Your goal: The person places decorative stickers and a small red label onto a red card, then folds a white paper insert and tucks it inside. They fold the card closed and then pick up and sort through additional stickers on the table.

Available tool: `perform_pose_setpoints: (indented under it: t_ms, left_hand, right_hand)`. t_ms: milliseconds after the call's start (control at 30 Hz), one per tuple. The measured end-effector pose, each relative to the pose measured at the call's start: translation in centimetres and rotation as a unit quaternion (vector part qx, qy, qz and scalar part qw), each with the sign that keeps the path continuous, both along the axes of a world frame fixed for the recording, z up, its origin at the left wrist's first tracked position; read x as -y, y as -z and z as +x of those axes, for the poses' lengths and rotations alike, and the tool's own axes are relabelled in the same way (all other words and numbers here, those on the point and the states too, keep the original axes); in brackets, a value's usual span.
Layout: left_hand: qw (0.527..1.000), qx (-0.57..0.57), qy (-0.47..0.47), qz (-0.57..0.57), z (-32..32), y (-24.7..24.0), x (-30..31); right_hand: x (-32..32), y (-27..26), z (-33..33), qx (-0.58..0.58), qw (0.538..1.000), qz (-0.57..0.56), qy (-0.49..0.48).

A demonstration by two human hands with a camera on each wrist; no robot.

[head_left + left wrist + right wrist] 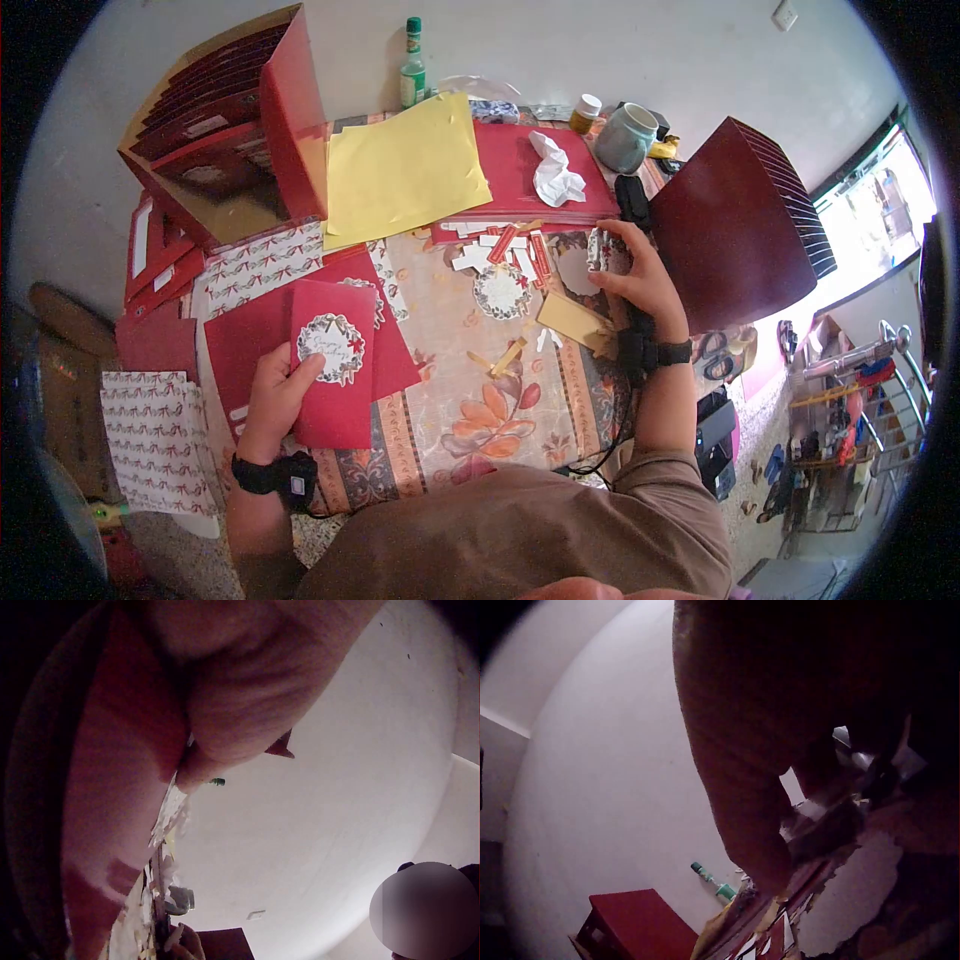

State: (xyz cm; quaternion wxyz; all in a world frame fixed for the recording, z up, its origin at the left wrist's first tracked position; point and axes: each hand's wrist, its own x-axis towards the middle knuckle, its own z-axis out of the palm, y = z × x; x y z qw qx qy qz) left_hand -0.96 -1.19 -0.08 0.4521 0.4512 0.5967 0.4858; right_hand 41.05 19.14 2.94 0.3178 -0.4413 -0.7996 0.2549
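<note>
My left hand [277,398] grips a tall red card [345,415], thumb on its front and the fingers hidden behind. Near the card's middle is a wreath-shaped cut-out [331,343] with lettering. In the left wrist view, the red card [124,795] runs down beside the hand [247,697]. At the right of the table, my right hand [648,275] pinches a small whitish wreath-patterned piece [596,250] between thumb and fingertips. Below those fingers lies a pale scallop-edged cut-out [573,268], plain side up; the right wrist view shows this pale cut-out [851,896] too.
A wreath cut-out [502,292] and small labels [497,250] lie mid-table. Nearby are a tan card [575,322] and ribbon pieces [497,357]. Behind are yellow sheets [405,170], crumpled paper [556,172] and a mug [627,137]. Red file boxes [298,120] flank both sides.
</note>
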Motion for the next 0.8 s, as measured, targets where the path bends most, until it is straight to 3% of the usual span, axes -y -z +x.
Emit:
perform_pose_setpoints:
  t_ms: [233, 500, 800]
  left_hand:
    - [1.0, 0.0, 0.001, -0.008, -0.1, 0.3, 0.0]
    - [1.0, -0.02, -0.008, -0.007, -0.2, 0.4, 0.0]
    - [1.0, -0.025, -0.014, -0.003, 0.1, 0.1, -0.1]
  right_hand:
    - [-0.2, 0.2, 0.1, 0.026, 0.999, 0.019, -0.005]
    - [0.5, -0.6, -0.5, -0.051, 0.992, -0.116, -0.018]
    - [0.8, -1.0, -0.5, -0.112, 0.984, -0.126, -0.049]
